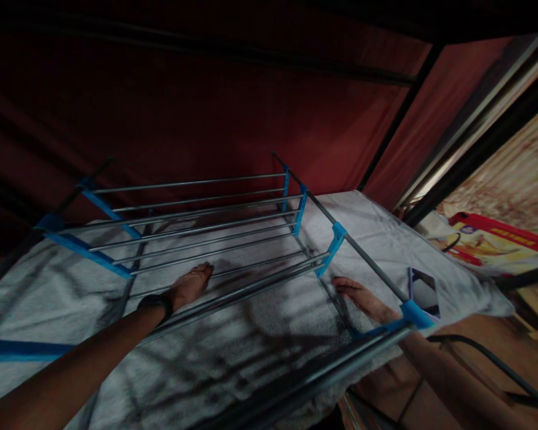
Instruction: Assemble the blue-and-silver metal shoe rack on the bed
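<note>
A metal drying rack (206, 230) with silver rods and blue plastic joints stands over a white towel (260, 334) spread flat beneath it. My left hand (190, 285), with a black band on the wrist, lies flat on the towel between the rods, fingers together. My right hand (356, 294) reaches under the rack's right rail and rests palm down on the towel. Neither hand holds anything that I can see.
A phone (424, 291) lies on the towel's right part. A dark red fabric wall (183, 113) rises behind the rack. A red and yellow printed item (488, 242) lies at the right, with a black cable (484, 355) on the brown floor.
</note>
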The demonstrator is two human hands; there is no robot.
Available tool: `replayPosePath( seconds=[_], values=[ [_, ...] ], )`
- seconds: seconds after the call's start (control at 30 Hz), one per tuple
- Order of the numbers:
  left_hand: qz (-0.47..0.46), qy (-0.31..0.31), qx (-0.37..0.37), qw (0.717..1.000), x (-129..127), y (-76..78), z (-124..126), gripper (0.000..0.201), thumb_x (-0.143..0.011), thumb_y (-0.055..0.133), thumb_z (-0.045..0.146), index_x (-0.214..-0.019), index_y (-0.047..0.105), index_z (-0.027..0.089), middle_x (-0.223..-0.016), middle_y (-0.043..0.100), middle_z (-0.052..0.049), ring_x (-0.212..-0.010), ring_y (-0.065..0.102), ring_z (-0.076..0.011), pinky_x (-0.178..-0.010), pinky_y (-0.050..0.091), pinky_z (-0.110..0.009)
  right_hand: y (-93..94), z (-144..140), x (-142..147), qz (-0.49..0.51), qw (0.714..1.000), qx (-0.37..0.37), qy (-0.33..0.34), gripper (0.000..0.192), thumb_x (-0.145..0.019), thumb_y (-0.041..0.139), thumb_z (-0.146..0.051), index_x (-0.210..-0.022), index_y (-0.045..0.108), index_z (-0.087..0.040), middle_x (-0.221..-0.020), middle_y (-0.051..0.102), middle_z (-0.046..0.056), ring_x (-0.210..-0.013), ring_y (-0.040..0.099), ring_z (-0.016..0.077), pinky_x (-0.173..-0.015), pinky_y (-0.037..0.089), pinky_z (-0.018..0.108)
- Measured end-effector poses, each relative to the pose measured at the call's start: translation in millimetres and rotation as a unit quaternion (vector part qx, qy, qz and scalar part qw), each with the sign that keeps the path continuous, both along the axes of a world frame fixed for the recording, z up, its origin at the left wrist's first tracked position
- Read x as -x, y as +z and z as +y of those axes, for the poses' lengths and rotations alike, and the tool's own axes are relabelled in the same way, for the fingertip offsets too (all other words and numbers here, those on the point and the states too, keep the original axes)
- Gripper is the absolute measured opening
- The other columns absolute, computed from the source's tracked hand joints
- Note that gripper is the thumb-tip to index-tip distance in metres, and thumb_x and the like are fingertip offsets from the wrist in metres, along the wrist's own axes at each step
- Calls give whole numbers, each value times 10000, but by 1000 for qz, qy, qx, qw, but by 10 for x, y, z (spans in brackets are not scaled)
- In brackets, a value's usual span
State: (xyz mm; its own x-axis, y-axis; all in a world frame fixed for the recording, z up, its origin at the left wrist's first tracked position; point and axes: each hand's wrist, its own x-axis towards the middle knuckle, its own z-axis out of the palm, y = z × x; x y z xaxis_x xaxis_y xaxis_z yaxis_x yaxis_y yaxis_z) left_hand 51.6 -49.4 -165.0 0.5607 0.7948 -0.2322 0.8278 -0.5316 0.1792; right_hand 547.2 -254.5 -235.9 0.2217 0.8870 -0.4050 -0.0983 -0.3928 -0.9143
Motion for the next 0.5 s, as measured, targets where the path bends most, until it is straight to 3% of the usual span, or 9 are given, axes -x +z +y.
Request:
replayPosePath(
  seconds=[0.17,0.4,0.5],
  values=[
    [-7,16,8,1000,-47,-8,59,351,-931,430,161,-1195,660,136,-1265,719,-154,-1260,629,-300,-1102,473,-412,13,17,14,-8,1000,-4,0,355,-590,884,-394,-910,790,-272,-1034,775,30,-1037,664,281,-1077,501,430],
    [-3,-1,6,1000,-96,30,49,397,-895,470,148,-1248,651,125,-1383,673,-163,-1354,572,-312,-1161,414,-402,-35,17,8,-7,1000,-19,-1,268,-656,849,-362,-904,779,-286,-1056,783,29,-1093,655,315,-1081,495,434],
    [-9,7,-2,1000,-121,34,12,421,-897,461,144,-1269,656,162,-1377,699,-112,-1344,603,-287,-1145,435,-371,-57,27,-1,-4,1000,-20,-6,289,-636,851,-357,-905,784,-273,-1047,774,35,-1073,652,300,-1066,501,434]
  ],
)
